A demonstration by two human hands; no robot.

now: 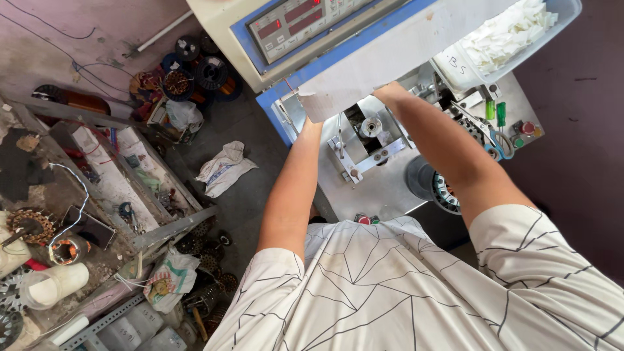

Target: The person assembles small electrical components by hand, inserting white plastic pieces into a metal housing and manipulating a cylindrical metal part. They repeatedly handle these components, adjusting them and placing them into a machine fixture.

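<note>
- Both forearms reach forward and up from the striped white shirt [416, 286] toward the machine [364, 162], the elbows bent and spread apart.
- The left hand [311, 120] goes under the lower left corner of a pale flat panel [390, 55]; only the wrist shows, so I cannot tell how far it is open or what it has hold of.
- The right hand [389, 93] goes under the same panel's lower edge, further right; its fingers are covered too, and its grip cannot be told.
- The panel is a plain off-white sheet, slanting from lower left to upper right, scuffed and faintly marked, lying across the front of the machine just below a blue-framed control box [305, 26] with red digit displays.
- Below the panel's edge, between the two wrists, sits a small round metal spindle [371, 125] on a grey bracket, on the machine's steel surface [383, 188].
- A clear plastic bin [513, 32] of white scraps stands at upper right, cut off by the frame edge.
- Scissors [497, 140] with blue handles lie right of the right forearm, near a green-handled screwdriver [501, 114].
- A round wound stator [445, 192] is half hidden behind the right arm.
</note>
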